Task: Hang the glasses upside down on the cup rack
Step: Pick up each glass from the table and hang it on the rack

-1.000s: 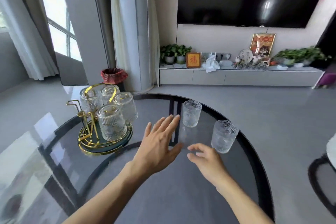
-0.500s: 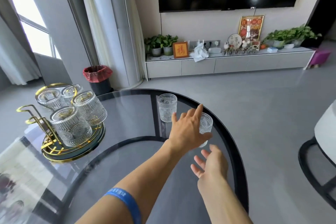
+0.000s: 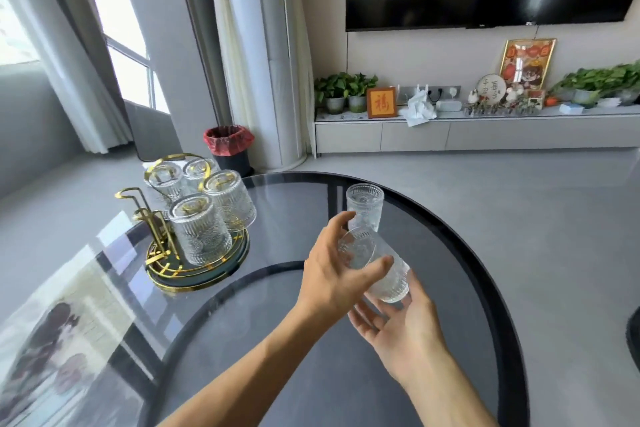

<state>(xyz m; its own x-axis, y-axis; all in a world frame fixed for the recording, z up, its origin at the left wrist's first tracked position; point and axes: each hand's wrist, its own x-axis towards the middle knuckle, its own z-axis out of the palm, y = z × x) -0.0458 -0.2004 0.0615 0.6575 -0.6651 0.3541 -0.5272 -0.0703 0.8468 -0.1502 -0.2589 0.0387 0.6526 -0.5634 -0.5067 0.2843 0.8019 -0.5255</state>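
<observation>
A ribbed clear glass (image 3: 375, 265) is lifted off the table and tilted, its base turned toward me. My left hand (image 3: 332, 276) grips it around the base end with thumb and fingers. My right hand (image 3: 398, 326) cups the glass from below at its rim end. A second glass (image 3: 365, 206) stands upright on the table just behind the held one. At the table's left, the gold cup rack (image 3: 162, 253) on its round tray carries several glasses upside down (image 3: 199, 229). One gold hook (image 3: 133, 196) on the rack's left side is bare.
The round dark glass table (image 3: 450, 253) has its curved edge close to the right of my hands. A red-lined bin (image 3: 228, 146) stands on the floor behind the rack. A low TV cabinet (image 3: 485, 135) with plants lines the far wall.
My left hand reached right and took the nearer glass off the table. My right hand came up under it. The glass now is raised and tilted; the head turned back left.
</observation>
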